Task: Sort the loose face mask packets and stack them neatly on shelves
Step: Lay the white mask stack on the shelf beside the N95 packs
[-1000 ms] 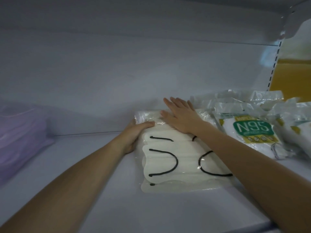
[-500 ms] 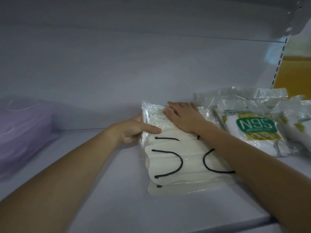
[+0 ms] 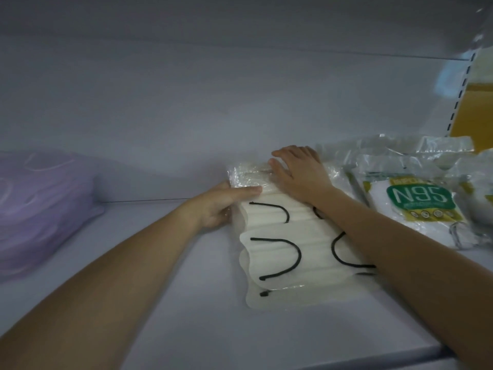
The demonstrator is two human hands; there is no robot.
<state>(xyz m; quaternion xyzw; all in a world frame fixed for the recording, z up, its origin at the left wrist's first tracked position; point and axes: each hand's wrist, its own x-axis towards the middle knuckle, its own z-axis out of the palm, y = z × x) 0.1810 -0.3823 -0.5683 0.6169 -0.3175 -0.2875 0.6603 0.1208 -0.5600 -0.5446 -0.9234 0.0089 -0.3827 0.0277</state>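
A clear packet of white masks with black ear loops [image 3: 288, 252] lies flat on the white shelf [image 3: 138, 316], its long side running away from me. My left hand [image 3: 221, 202] grips the packet's far left edge, thumb lying across the top. My right hand [image 3: 298, 173] rests on the packet's far end, fingers bent over the back edge. My right forearm crosses the packet's right side and hides part of it.
N95 packets with a green label [image 3: 418, 204] lie in a loose pile at the right, close to the white packet. A purple mask packet [image 3: 40, 206] sits at the far left. The shelf's back wall stands just behind my hands. A yellow panel [image 3: 472, 113] shows beyond the slotted upright.
My right hand's fingers went from flat on the packet to bent over its far edge. My left thumb slid onto the top. The packet shifted slightly.
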